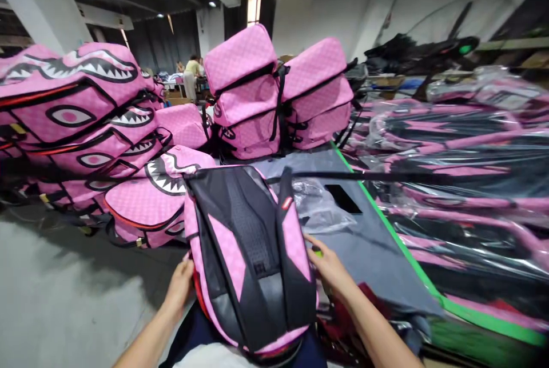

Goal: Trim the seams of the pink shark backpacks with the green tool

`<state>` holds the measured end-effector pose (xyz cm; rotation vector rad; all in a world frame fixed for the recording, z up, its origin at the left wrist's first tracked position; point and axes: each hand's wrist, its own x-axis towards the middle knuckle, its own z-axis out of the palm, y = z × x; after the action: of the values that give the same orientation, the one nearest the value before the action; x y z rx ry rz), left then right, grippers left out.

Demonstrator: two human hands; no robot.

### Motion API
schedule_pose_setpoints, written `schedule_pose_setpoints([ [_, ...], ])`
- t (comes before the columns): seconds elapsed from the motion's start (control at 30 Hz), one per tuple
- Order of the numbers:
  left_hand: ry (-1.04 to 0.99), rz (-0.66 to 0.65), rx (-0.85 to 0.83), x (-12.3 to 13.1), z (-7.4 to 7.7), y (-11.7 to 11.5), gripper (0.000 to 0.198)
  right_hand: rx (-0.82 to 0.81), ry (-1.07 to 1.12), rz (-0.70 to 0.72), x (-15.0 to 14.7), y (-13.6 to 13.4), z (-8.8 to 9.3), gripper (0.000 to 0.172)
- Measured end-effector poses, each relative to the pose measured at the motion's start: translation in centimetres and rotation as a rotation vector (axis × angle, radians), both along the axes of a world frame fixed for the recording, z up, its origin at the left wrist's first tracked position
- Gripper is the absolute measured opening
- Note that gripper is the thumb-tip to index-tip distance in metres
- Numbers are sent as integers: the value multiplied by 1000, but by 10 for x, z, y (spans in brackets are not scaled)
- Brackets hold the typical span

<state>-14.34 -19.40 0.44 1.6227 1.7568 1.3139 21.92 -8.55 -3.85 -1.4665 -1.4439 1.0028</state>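
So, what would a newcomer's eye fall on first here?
Most likely the pink-and-black backpack at lower centre, its strap side facing the camera, with the left fingers and right fingers at its edges. Next, the pile of pink bags with toothed-mouth prints at left. Then the clear-wrapped bags stacked along the right.

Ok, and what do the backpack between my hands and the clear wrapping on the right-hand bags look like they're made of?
The backpack seems to have a matte mesh center panel, judging by its fine dots; smooth black areas show a soft sheen, perhaps faux leather or coated fabric. The clear wrapping looks like thin, glossy plastic film, from its creases and bright glints.
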Motion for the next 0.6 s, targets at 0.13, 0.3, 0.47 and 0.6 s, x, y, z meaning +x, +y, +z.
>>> schedule_pose_setpoints([
  [0.13, 155, 291, 232, 1, -15, -17, 43, -104, -147, 5, -3, -15, -20, 61],
  [0.3, 898, -439, 338, 55, 4, 40, 49, -66, -275, 47, -13, -29, -19, 57],
  [0.47, 1156, -499, 244, 92, -15, 110, 60, -1, -684, -76, 0, -62, 7, 48],
  [0.6, 1228, -518, 259, 93, -35, 120, 56, 404, -706, 127, -43, -83, 39, 56],
])
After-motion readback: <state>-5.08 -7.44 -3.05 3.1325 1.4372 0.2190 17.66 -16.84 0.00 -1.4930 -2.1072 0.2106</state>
